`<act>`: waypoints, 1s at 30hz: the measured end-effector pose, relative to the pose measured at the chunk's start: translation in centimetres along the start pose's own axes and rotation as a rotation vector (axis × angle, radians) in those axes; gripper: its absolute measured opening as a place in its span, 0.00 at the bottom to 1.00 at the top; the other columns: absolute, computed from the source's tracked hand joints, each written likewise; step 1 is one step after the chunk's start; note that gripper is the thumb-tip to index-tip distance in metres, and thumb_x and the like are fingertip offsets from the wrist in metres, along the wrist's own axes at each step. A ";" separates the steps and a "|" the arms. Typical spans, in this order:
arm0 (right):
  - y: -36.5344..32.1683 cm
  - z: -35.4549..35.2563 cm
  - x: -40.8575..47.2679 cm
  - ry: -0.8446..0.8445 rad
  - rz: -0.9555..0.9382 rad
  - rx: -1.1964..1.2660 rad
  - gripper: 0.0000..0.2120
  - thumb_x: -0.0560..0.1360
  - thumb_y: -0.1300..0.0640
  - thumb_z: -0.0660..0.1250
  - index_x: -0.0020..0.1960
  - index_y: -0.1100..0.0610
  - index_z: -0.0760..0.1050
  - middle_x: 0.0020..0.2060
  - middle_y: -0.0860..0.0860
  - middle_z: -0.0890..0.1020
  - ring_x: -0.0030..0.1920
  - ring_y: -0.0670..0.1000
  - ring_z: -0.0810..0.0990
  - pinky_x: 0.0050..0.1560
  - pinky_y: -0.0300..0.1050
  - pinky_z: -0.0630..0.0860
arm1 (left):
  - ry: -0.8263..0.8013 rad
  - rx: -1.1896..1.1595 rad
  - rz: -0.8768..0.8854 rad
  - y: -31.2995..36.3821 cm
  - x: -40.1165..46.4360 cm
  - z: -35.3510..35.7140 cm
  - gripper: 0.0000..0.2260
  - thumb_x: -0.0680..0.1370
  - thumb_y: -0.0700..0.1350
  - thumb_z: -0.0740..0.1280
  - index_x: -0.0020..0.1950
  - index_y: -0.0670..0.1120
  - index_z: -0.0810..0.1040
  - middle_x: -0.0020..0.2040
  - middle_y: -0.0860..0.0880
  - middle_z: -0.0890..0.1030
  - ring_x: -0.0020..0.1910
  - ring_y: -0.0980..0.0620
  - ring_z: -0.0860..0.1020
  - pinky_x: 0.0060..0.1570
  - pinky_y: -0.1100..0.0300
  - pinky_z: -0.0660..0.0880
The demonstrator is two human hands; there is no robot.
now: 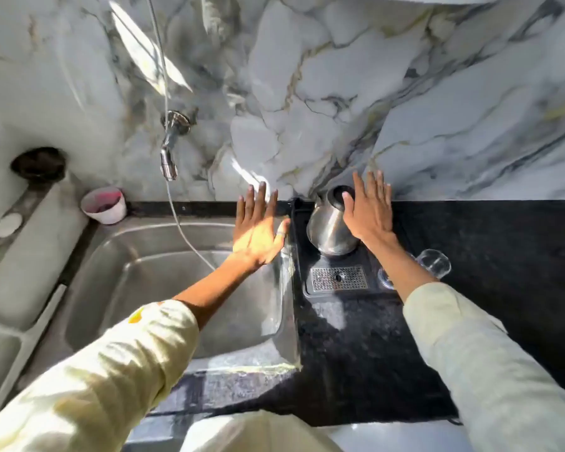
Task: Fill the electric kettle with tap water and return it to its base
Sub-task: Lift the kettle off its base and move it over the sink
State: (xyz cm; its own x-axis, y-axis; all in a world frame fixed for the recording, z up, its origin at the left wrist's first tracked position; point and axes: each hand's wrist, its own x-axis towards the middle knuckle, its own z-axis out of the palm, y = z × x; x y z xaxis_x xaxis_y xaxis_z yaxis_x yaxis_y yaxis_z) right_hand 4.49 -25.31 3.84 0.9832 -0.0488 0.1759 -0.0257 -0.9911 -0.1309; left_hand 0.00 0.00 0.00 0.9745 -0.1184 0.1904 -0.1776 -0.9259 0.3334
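Note:
A steel electric kettle (328, 228) with a black lid stands on its black base (336, 282), a unit with a perforated metal drip grille, on the dark counter against the wall. My right hand (369, 207) hovers flat with fingers spread, right beside and partly over the kettle's right side, holding nothing. My left hand (258, 230) is also flat and spread, above the sink's right rim, left of the kettle. A chrome tap (170, 154) juts from the marble wall over the steel sink (118, 272).
A pink-stained white cup (104, 205) sits at the sink's back left corner. A thin hose (183, 230) hangs from above into the sink. A clear glass (434, 264) lies on the black counter (486, 249) right of the base. Grey ledges run along the left.

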 end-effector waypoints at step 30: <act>-11.8 -4.5 0.8 -0.057 0.050 0.777 0.26 0.68 0.23 0.67 0.30 0.45 0.76 0.19 0.42 0.78 0.22 0.44 0.80 0.37 0.59 0.88 | -0.303 -1.492 -0.530 -4.6 -5.3 -3.2 0.59 0.64 0.37 0.84 0.84 0.66 0.53 0.81 0.44 0.69 0.71 0.35 0.79 0.57 0.30 0.82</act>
State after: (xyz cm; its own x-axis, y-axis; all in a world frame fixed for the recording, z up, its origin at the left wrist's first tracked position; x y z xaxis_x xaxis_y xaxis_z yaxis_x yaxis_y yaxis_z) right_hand 4.74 -14.18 9.92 0.9925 -0.0636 0.1045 0.0434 -0.6156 -0.7868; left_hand -4.79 6.09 0.44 0.9243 -0.1453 -0.3528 0.3794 0.2520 0.8902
